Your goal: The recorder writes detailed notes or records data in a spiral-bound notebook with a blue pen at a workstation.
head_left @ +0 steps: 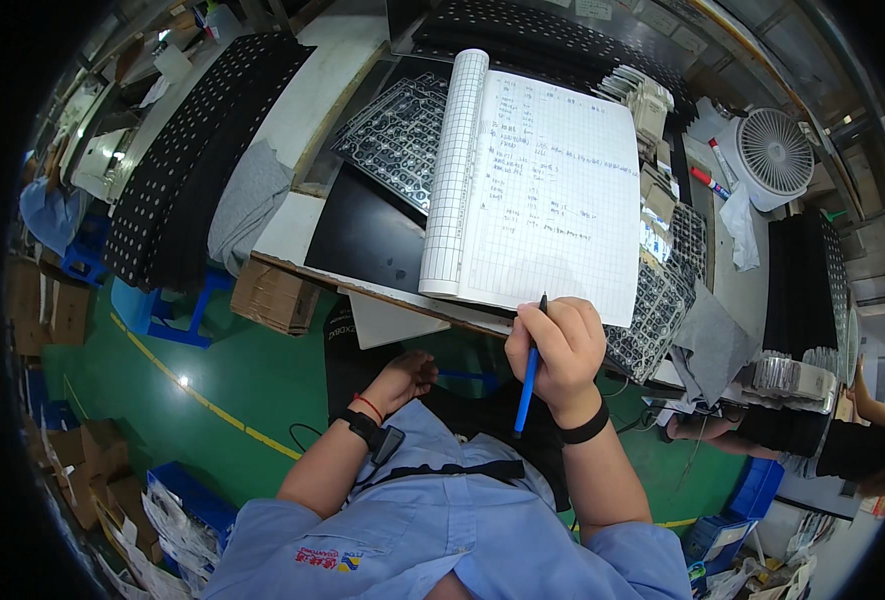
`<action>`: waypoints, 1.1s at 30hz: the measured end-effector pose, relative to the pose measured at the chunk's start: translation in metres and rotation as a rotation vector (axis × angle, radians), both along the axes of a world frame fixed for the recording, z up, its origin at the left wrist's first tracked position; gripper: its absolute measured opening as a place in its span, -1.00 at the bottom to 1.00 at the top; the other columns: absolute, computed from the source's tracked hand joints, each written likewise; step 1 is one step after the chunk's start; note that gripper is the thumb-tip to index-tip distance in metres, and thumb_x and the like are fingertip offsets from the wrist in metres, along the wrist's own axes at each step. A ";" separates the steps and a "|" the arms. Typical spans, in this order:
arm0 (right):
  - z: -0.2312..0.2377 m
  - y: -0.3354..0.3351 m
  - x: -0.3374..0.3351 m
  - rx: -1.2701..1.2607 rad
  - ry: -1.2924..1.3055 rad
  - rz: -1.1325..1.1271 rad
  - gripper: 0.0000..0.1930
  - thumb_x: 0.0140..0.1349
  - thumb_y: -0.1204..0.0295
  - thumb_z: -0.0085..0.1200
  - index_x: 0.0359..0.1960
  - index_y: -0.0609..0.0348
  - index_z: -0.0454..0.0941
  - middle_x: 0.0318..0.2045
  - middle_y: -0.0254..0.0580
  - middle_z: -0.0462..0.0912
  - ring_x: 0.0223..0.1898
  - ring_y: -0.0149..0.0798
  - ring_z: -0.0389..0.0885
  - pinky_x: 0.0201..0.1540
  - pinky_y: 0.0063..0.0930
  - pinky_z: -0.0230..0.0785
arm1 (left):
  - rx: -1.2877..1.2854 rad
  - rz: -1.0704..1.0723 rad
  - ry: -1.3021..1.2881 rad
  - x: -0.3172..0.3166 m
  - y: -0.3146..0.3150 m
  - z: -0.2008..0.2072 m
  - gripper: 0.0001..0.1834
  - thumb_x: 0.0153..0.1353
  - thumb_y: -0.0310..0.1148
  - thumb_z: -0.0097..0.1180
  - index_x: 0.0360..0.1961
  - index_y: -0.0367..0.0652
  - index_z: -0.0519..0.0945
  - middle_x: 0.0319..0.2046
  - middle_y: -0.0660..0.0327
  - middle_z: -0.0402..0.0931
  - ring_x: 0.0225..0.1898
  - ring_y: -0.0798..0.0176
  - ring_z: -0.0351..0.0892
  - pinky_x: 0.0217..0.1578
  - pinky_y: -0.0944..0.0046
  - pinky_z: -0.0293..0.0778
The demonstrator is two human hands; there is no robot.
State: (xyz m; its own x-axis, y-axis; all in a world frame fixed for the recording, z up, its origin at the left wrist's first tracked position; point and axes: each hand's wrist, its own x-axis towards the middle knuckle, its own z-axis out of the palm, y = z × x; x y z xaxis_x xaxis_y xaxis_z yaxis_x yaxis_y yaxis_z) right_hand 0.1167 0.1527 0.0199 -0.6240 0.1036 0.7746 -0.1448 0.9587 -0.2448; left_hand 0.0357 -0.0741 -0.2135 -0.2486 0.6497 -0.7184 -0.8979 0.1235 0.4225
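A blue pen (527, 390) with a dark tip is held in my right hand (564, 350), fingers closed round it. Its tip points up at the lower edge of an open notebook (562, 262), and my hand overlaps that edge. Grid pages with handwritten lines fill the notebook's upper part, and its turned pages curl into a roll on the left. My left hand (402, 380) rests low near my lap, palm turned inward, its fingers loosely bent and apart with nothing visible in them. Under the notebook lie a black board (367, 230) and a panel of dark ring-patterned pieces (397, 130).
A white fan (774, 150) and a red marker (707, 181) are at the right. Stacked small packs (647, 105) lie beside the notebook. Grey cloth (252, 205) and dotted black fabric (197, 150) cover the left table. A cardboard box (274, 297) stands below; another person's arm (877, 405) shows far right.
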 end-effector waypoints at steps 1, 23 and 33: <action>0.000 0.000 0.000 -0.002 -0.001 0.001 -0.76 -0.14 0.56 0.22 -0.34 0.18 0.58 -0.50 -0.23 0.52 -0.45 -0.16 0.54 -0.42 -0.37 0.37 | 0.004 0.000 0.000 0.000 0.000 0.000 -0.80 0.35 -0.19 0.01 -0.15 -0.07 0.48 -0.34 0.24 0.56 -0.30 0.32 0.57 -0.27 0.30 0.46; 0.000 0.000 0.000 0.002 0.000 -0.003 -0.75 -0.14 0.56 0.23 -0.34 0.17 0.58 -0.49 -0.24 0.51 -0.44 -0.17 0.54 -0.41 -0.37 0.37 | 0.011 -0.003 -0.002 0.000 -0.001 -0.004 -0.79 0.37 -0.17 -0.01 -0.13 -0.06 0.47 -0.32 0.23 0.57 -0.29 0.30 0.58 -0.25 0.29 0.47; -0.001 0.000 0.000 -0.001 0.000 -0.004 -0.75 -0.15 0.56 0.23 -0.35 0.17 0.58 -0.50 -0.23 0.51 -0.45 -0.17 0.54 -0.42 -0.37 0.37 | 0.002 -0.003 0.002 0.000 0.000 -0.001 -0.81 0.35 -0.20 0.00 -0.15 -0.05 0.48 -0.34 0.24 0.56 -0.30 0.31 0.57 -0.26 0.29 0.46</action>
